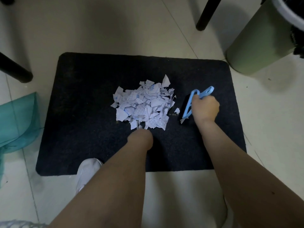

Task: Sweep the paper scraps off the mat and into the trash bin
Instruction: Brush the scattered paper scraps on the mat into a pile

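Gathering looked like the step in hand: the scraps point(142, 105) lay heaped in one pile at the middle of the mat point(85, 89), with only a stray piece point(177, 110) just right of the pile and another point(182, 120) under the lower end of the brush point(191, 102). None of the paper had left the mat, so by my reckoning the task was in its early part.

Right of the pile, the right hand point(205, 108) had its fingers curled round the blue brush handle, the dark bristles down on the mat. The left hand point(141, 139) sat at the near edge of the pile, touching the closest scraps; its fingers were tucked out of sight beneath it, so I could not tell how far open it was or whether it held anything.

The bin point(256, 40) stood on the floor point(115, 27) beyond the mat's far right corner, well apart from the pile. A teal dustpan point(18, 122) lay on the floor off the mat's left edge, untouched. The next move probably called for drawing in the two strays, then fetching the dustpan to the pile's edge, since the bin was too far for a direct sweep.
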`<control>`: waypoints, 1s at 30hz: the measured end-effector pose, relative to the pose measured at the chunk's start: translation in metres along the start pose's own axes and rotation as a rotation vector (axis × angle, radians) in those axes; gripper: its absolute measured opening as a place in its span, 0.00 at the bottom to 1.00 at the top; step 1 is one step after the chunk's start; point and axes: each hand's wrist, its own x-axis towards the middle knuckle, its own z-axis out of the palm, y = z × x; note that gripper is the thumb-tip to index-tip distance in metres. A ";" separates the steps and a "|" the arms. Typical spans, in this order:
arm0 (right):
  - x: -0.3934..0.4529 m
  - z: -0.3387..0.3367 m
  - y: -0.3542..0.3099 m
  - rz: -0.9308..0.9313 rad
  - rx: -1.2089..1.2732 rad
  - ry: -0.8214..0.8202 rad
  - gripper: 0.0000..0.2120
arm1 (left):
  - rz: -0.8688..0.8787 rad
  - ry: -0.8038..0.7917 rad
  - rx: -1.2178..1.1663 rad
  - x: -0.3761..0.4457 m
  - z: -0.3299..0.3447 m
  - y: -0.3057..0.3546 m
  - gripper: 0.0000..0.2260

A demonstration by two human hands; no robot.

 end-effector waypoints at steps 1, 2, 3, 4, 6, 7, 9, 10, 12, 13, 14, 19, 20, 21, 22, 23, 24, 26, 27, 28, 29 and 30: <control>0.002 -0.002 0.004 0.016 -0.019 0.002 0.19 | -0.008 0.083 -0.045 0.002 0.000 -0.002 0.17; 0.004 -0.003 0.007 0.020 -0.044 0.002 0.18 | -0.041 0.196 -0.088 0.000 0.000 -0.005 0.15; 0.004 -0.002 0.009 0.014 -0.078 0.004 0.16 | -0.072 0.306 -0.096 -0.002 0.001 -0.010 0.13; 0.002 -0.001 0.010 0.003 -0.115 0.004 0.14 | -0.102 0.430 -0.121 -0.003 0.000 -0.014 0.12; -0.002 0.004 0.011 -0.018 -0.186 -0.008 0.11 | -0.152 0.627 -0.163 -0.002 -0.001 -0.026 0.14; -0.004 0.008 0.010 -0.024 -0.217 -0.019 0.11 | -0.207 0.657 -0.196 0.002 -0.001 -0.031 0.18; -0.009 0.018 0.007 -0.039 -0.261 -0.044 0.13 | -0.322 0.614 -0.268 0.007 -0.003 -0.042 0.30; -0.011 0.023 0.005 -0.051 -0.267 -0.054 0.13 | -0.367 0.542 -0.313 0.009 -0.004 -0.048 0.37; -0.016 0.033 0.000 -0.059 -0.255 -0.068 0.12 | -0.424 0.394 -0.448 0.015 -0.003 -0.058 0.50; -0.019 0.036 -0.002 -0.059 -0.244 -0.072 0.12 | -0.433 0.341 -0.503 0.017 -0.002 -0.060 0.54; -0.021 0.040 -0.004 -0.062 -0.227 -0.076 0.13 | -0.432 0.301 -0.545 0.019 0.000 -0.061 0.57; -0.029 0.054 -0.015 -0.116 -0.132 -0.132 0.11 | -0.430 0.223 -0.569 0.027 0.002 -0.058 0.62; -0.027 0.053 -0.016 -0.108 -0.113 -0.145 0.11 | -0.435 0.217 -0.570 0.028 0.001 -0.059 0.62; -0.025 0.051 -0.015 -0.094 -0.090 -0.151 0.14 | -0.438 0.211 -0.575 0.028 0.000 -0.059 0.63; -0.021 0.047 -0.014 -0.083 -0.066 -0.155 0.17 | -0.442 0.203 -0.579 0.029 0.000 -0.060 0.63; -0.017 0.042 -0.013 -0.077 -0.042 -0.148 0.19 | -0.443 0.193 -0.583 0.030 -0.001 -0.060 0.63; -0.012 0.036 -0.013 -0.073 -0.024 -0.129 0.19 | -0.443 0.183 -0.589 0.031 -0.002 -0.060 0.64; 0.000 0.028 -0.016 -0.068 -0.016 -0.071 0.20 | -0.445 0.167 -0.591 0.032 -0.005 -0.059 0.64; 0.005 0.025 -0.017 -0.067 -0.034 -0.045 0.19 | -0.445 0.161 -0.589 0.032 -0.006 -0.058 0.65; 0.010 0.025 -0.017 -0.074 -0.061 -0.027 0.17 | -0.446 0.155 -0.587 0.032 -0.006 -0.057 0.65; 0.013 0.026 -0.017 -0.085 -0.096 -0.018 0.15 | -0.449 0.148 -0.588 0.032 -0.007 -0.056 0.65; 0.015 0.029 -0.018 -0.100 -0.131 -0.022 0.13 | -0.453 0.143 -0.587 0.032 -0.007 -0.056 0.66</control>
